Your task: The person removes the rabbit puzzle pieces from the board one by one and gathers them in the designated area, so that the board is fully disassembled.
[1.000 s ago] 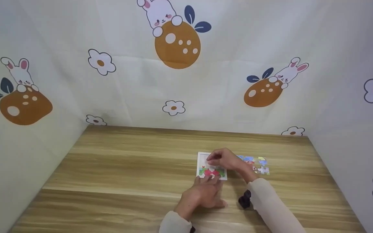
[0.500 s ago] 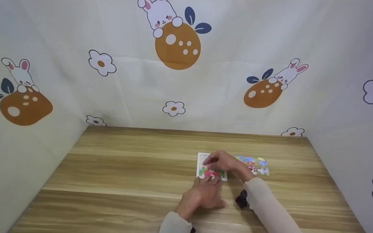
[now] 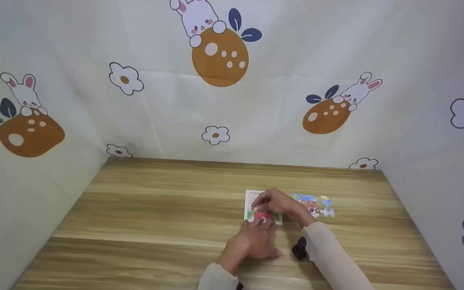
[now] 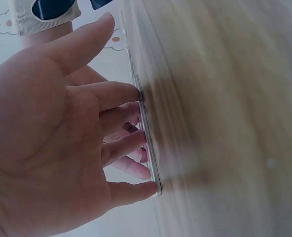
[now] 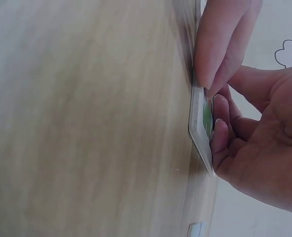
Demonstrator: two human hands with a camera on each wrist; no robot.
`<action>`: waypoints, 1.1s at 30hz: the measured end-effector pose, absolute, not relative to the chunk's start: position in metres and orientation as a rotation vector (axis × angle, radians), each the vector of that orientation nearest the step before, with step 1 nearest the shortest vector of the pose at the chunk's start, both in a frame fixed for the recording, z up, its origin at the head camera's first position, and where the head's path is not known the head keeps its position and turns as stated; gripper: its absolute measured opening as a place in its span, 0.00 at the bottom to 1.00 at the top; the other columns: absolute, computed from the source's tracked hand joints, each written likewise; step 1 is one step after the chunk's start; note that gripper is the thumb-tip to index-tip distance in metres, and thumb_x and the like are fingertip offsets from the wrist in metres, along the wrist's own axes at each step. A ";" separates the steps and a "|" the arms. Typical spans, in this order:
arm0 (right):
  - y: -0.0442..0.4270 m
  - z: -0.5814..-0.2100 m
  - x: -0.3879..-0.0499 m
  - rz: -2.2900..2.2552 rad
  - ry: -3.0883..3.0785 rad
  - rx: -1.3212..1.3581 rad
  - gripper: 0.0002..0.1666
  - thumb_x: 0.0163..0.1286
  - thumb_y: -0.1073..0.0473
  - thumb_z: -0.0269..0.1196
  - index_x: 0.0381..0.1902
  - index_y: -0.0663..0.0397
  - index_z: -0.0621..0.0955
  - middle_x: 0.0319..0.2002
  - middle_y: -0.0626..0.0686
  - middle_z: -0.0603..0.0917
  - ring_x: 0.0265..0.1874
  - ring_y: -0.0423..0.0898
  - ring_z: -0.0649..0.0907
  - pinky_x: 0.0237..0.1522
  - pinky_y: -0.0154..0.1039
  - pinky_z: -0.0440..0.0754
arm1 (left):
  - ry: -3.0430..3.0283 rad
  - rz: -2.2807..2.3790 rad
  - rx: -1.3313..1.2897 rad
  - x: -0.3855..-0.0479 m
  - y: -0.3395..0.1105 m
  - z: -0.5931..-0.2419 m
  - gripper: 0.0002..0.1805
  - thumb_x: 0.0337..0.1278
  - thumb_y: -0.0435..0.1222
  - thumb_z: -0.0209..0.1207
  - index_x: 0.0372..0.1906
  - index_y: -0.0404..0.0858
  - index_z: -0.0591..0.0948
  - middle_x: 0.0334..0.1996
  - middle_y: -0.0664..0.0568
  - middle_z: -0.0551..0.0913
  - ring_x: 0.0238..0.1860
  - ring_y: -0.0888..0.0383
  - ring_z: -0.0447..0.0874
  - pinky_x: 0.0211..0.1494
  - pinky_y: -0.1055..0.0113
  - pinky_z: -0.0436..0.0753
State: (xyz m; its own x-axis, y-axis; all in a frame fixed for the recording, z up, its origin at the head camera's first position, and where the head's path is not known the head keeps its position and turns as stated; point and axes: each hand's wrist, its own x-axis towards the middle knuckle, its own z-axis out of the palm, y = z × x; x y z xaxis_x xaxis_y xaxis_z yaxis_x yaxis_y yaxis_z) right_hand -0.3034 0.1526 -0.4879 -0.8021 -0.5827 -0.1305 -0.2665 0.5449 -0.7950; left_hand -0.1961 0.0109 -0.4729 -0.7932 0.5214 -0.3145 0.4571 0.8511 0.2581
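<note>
A small white-framed jigsaw tray (image 3: 246, 201) lies on the table, its lower part filled with green and red picture pieces (image 3: 262, 216). Straight fingers of my left hand (image 3: 256, 241) press on its near side, and in the left wrist view they touch the thin edge of the tray (image 4: 153, 170). Over the tray's middle, my right hand (image 3: 278, 201) curls its fingers and seems to pinch a puzzle piece that is mostly hidden. From the right wrist view, the curled fingers of the right hand (image 5: 279, 133) sit at the tray, beside a green printed area (image 5: 207, 118).
Several loose puzzle pieces (image 3: 313, 210) lie right of the tray, partly behind the right forearm. Wood-grain table (image 3: 155, 209) extends around. Printed cloth walls (image 3: 167, 100) stand behind and at both sides. A dark wrist device (image 3: 299, 247) hangs below the right sleeve.
My right hand has shifted slightly left and nearer, its fingertips now lower on the tray by the filled rows. The left hand has stayed in place.
</note>
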 end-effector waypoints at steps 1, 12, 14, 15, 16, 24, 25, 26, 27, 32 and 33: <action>0.152 -0.488 -0.303 -1.143 2.409 -0.684 0.09 0.68 0.70 0.62 0.43 0.62 0.87 0.40 0.59 0.88 0.37 0.43 0.82 0.40 0.32 0.79 | 2.646 0.243 0.728 -0.196 0.011 -0.473 0.44 0.63 0.62 0.56 0.78 0.48 0.61 0.80 0.58 0.57 0.81 0.53 0.49 0.78 0.41 0.58; 0.151 -0.486 -0.303 -1.229 2.376 -0.658 0.07 0.67 0.67 0.66 0.41 0.65 0.86 0.38 0.63 0.88 0.33 0.41 0.80 0.35 0.31 0.78 | 2.622 0.282 0.695 -0.196 0.011 -0.473 0.44 0.64 0.62 0.56 0.79 0.47 0.60 0.80 0.57 0.55 0.82 0.53 0.47 0.80 0.39 0.53; 0.150 -0.486 -0.303 -1.251 2.368 -0.648 0.07 0.66 0.67 0.67 0.40 0.67 0.86 0.37 0.63 0.88 0.32 0.41 0.81 0.34 0.31 0.79 | 2.627 0.272 0.699 -0.196 0.011 -0.473 0.44 0.63 0.62 0.56 0.78 0.47 0.60 0.80 0.57 0.55 0.82 0.54 0.47 0.80 0.39 0.54; 0.149 -0.486 -0.303 -1.264 2.360 -0.637 0.07 0.65 0.68 0.67 0.40 0.68 0.85 0.37 0.63 0.88 0.32 0.41 0.81 0.33 0.31 0.79 | 2.632 0.260 0.704 -0.196 0.011 -0.473 0.44 0.63 0.62 0.56 0.78 0.47 0.60 0.80 0.58 0.56 0.82 0.54 0.48 0.79 0.39 0.55; 0.148 -0.486 -0.302 -1.274 2.356 -0.628 0.07 0.65 0.69 0.67 0.40 0.68 0.85 0.36 0.62 0.88 0.31 0.40 0.81 0.32 0.31 0.79 | 2.638 0.249 0.709 -0.195 0.011 -0.473 0.44 0.63 0.62 0.56 0.78 0.47 0.60 0.79 0.58 0.57 0.82 0.54 0.49 0.79 0.39 0.57; 0.151 -0.477 -0.299 -1.378 2.393 -0.558 0.05 0.66 0.72 0.63 0.40 0.68 0.83 0.35 0.58 0.86 0.33 0.40 0.82 0.37 0.33 0.83 | 2.633 0.255 0.707 -0.197 0.013 -0.473 0.44 0.62 0.62 0.57 0.78 0.47 0.61 0.80 0.59 0.57 0.81 0.55 0.50 0.78 0.40 0.58; 0.153 -0.474 -0.299 -1.391 2.400 -0.553 0.06 0.67 0.72 0.63 0.41 0.68 0.83 0.36 0.59 0.86 0.34 0.40 0.83 0.40 0.33 0.84 | 2.631 0.259 0.707 -0.197 0.013 -0.473 0.44 0.62 0.62 0.57 0.78 0.47 0.61 0.80 0.59 0.57 0.81 0.55 0.50 0.78 0.40 0.57; 0.156 -0.471 -0.298 -1.403 2.399 -0.547 0.06 0.67 0.72 0.63 0.41 0.68 0.83 0.38 0.60 0.86 0.35 0.41 0.83 0.42 0.34 0.85 | 2.628 0.264 0.706 -0.197 0.012 -0.473 0.44 0.62 0.62 0.57 0.78 0.47 0.61 0.80 0.58 0.57 0.81 0.55 0.50 0.78 0.39 0.57; 0.159 -0.469 -0.298 -1.406 2.407 -0.549 0.06 0.68 0.71 0.63 0.42 0.69 0.83 0.38 0.60 0.86 0.36 0.41 0.83 0.44 0.34 0.85 | 2.628 0.264 0.707 -0.197 0.012 -0.473 0.44 0.62 0.62 0.57 0.78 0.47 0.61 0.80 0.58 0.57 0.81 0.54 0.50 0.78 0.39 0.57; 0.179 -0.457 -0.296 -1.399 2.452 -0.543 0.07 0.70 0.67 0.62 0.43 0.67 0.83 0.40 0.61 0.86 0.39 0.43 0.85 0.46 0.36 0.85 | 2.623 0.243 0.704 -0.197 0.013 -0.472 0.44 0.63 0.62 0.57 0.78 0.48 0.60 0.81 0.58 0.55 0.81 0.52 0.50 0.78 0.39 0.57; 0.184 -0.455 -0.295 -1.395 2.466 -0.543 0.07 0.71 0.67 0.62 0.44 0.67 0.83 0.40 0.61 0.86 0.40 0.45 0.85 0.47 0.37 0.85 | 2.623 0.236 0.703 -0.197 0.013 -0.472 0.44 0.63 0.62 0.56 0.78 0.48 0.60 0.81 0.58 0.54 0.81 0.51 0.50 0.78 0.39 0.57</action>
